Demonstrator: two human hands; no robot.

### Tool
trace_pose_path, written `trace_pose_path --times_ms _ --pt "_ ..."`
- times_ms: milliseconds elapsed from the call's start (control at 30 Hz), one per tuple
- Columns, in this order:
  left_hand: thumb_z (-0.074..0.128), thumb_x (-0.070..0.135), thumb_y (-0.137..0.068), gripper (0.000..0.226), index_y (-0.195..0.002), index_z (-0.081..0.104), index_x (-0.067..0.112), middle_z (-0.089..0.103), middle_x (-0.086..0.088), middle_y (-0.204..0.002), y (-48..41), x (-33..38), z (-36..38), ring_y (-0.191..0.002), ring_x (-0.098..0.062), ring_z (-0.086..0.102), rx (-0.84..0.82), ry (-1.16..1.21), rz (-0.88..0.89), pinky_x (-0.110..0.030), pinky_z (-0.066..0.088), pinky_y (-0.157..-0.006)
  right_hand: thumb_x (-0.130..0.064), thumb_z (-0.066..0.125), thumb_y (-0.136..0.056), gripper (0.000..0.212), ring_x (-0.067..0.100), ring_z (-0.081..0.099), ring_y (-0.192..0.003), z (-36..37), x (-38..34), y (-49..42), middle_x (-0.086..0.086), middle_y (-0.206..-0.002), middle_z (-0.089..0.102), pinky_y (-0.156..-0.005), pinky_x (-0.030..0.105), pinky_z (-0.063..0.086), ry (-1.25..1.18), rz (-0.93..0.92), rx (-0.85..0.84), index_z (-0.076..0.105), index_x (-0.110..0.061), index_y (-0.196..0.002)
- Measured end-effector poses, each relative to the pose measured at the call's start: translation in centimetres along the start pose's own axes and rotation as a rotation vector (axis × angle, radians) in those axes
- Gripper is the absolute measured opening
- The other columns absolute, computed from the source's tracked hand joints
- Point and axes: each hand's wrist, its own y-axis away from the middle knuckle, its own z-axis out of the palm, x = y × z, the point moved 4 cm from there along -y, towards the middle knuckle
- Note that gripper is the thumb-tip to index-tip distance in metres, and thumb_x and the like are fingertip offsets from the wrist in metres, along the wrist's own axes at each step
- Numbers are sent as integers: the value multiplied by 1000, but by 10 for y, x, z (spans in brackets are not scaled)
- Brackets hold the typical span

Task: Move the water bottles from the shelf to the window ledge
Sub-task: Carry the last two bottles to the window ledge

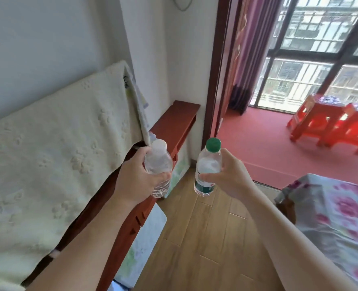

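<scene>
The white-capped water bottle (pixel 158 164) and the green-capped water bottle (pixel 208 164) hang mid-frame above the floor (pixel 195 238), the fingers of your left hand (pixel 135 177) and right hand (pixel 231 175) wrapped round their middles, and since both look light, thin-walled and slick, you squeeze gently.

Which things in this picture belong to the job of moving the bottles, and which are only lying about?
For the job: green-capped bottle, held in the right hand; white-capped bottle, held in the left hand; wooden shelf; window.

Just lying about: cream blanket; red stools; flowered bedcover; purple curtain.
</scene>
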Motion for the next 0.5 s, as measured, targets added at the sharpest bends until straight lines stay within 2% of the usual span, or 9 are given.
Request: trace_pose_path --times_ms 100,233,500 --pt "87 48 -67 63 -119 56 30 65 17 -100 -14 31 37 -94 -3 61 -32 34 30 -21 50 -75 -32 85 -63 55 14 63 -91 -44 28 -7 -9 -100 66 -75 36 54 -2 40 42 56 -29 -110" --pt "87 46 -67 57 -113 56 33 64 20 -97 -33 64 83 -94 7 58 -79 56 57 -9 41 -68 -33 85 -60 57 13 64 -93 -94 63 -16 -11 -101 67 -79 38 55 -23 72 108 57 -32 -110" --pt "88 44 -67 55 -111 56 35 67 17 -97 -72 107 166 -88 -1 65 -205 176 78 -19 51 -72 -25 86 -60 58 11 65 -94 -166 126 -21 -11 -100 68 -71 27 49 -97 196 251 60 -33 -111"
